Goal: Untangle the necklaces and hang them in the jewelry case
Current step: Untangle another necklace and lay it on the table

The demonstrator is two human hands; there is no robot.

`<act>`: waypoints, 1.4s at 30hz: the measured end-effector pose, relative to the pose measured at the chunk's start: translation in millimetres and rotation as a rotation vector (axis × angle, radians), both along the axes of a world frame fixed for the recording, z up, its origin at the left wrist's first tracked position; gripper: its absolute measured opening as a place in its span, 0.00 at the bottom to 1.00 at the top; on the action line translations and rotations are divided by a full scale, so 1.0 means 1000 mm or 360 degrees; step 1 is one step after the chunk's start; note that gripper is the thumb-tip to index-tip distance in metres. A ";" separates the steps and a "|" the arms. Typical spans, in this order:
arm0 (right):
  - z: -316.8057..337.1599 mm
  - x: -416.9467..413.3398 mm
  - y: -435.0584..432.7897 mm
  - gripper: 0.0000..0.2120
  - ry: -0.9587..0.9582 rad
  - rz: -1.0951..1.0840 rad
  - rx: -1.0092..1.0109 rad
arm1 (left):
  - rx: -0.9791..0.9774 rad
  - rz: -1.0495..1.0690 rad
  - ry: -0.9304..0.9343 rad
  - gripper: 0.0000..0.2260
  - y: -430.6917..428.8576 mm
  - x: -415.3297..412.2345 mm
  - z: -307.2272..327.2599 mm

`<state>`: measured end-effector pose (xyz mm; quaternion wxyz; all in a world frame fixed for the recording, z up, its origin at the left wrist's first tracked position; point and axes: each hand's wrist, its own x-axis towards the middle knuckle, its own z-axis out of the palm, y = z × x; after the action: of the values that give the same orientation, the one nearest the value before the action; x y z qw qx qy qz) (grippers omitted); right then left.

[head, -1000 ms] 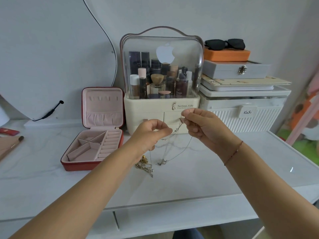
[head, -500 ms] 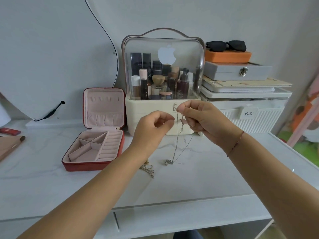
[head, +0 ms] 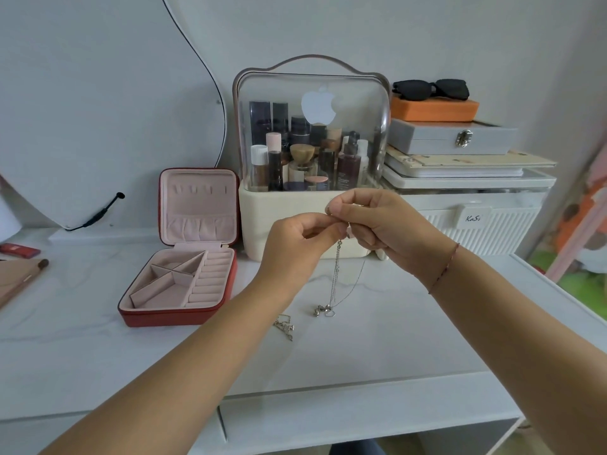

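Closer together than before, left hand [head: 295, 244] and right hand [head: 387, 231] pinch the thin silver chain necklaces [head: 335, 280] high so tangled strands dangle over the white worktop [head: 427, 323] middle, right of the open red jewelry case [head: 170, 318].

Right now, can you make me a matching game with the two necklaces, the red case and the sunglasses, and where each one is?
Things:
1. silver necklace
2. gold necklace
3. red jewelry case
4. sunglasses

Places or states:
A. on top of the orange box
B. lying on the table
C. dangling from the left hand and right hand
D. open, with its lid up

Pairs: 1-C, 2-B, 3-D, 4-A.
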<state>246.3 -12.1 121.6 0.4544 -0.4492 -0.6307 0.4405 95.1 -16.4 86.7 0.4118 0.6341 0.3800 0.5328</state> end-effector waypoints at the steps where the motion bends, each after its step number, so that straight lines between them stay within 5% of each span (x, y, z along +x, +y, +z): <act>1: -0.001 0.001 0.001 0.05 0.0000 -0.0004 0.0000 | -0.0012 -0.0009 -0.0015 0.04 0.000 0.000 0.000; 14: 0.001 0.002 0.003 0.06 0.0023 0.0015 -0.0042 | -0.0304 -0.0113 -0.0112 0.07 0.002 -0.005 -0.002; 22: 0.003 -0.001 0.002 0.06 -0.0049 -0.0005 -0.0038 | -0.0154 -0.0058 -0.0099 0.03 0.000 -0.002 -0.003; 26: 0.001 0.002 0.003 0.05 -0.0178 -0.0091 -0.0005 | 0.0049 0.0091 0.0190 0.05 0.002 -0.006 -0.007; 33: -0.001 -0.001 0.003 0.04 -0.0452 -0.0241 0.0020 | 0.0853 0.0484 0.0953 0.02 0.009 -0.009 -0.017; 35: -0.001 -0.001 0.003 0.04 -0.0478 -0.0229 0.0012 | 0.0830 0.0435 0.0859 0.01 0.011 -0.009 -0.018; 39: 0.002 -0.001 0.001 0.04 -0.0512 -0.0196 0.0002 | 0.0075 0.0108 0.0256 0.03 0.009 -0.006 -0.013; 42: 0.002 -0.001 0.001 0.04 -0.0508 -0.0197 -0.0014 | -0.0155 -0.0023 -0.0045 0.02 0.008 -0.005 -0.011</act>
<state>245.7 -11.0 123.9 0.3729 -0.5535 -0.6639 0.3375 89.9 -8.4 75.3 0.4514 0.6085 0.3950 0.5196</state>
